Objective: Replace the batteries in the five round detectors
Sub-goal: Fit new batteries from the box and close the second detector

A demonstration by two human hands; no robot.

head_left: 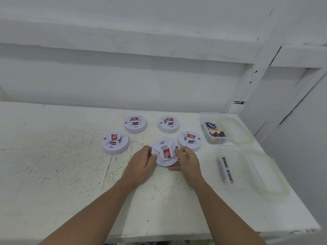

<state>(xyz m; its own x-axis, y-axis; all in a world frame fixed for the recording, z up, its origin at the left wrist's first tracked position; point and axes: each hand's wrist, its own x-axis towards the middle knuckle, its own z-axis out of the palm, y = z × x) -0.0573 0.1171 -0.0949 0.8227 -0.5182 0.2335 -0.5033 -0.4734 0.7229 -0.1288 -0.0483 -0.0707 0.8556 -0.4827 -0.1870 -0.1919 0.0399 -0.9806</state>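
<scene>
Item: round white plastic detector (165,152), centre of frame, held just above the white table (70,165); left hand (141,163) and right hand (187,160) curl round opposite sides of its rim, thumbs on top. Probably light, rigid and smooth-shelled, so best gripped at the rim. Red-and-white label (166,153) on the raised hub: print too small to read.

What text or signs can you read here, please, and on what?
No text is legible.
Red labels on the held detector and the other four detectors: too blurred.
Print on the far batteries, far tub: too small.
Print on the near batteries, near tub: too blurred.
Sound-wave arcs on the held detector: a sign, no words.
</scene>
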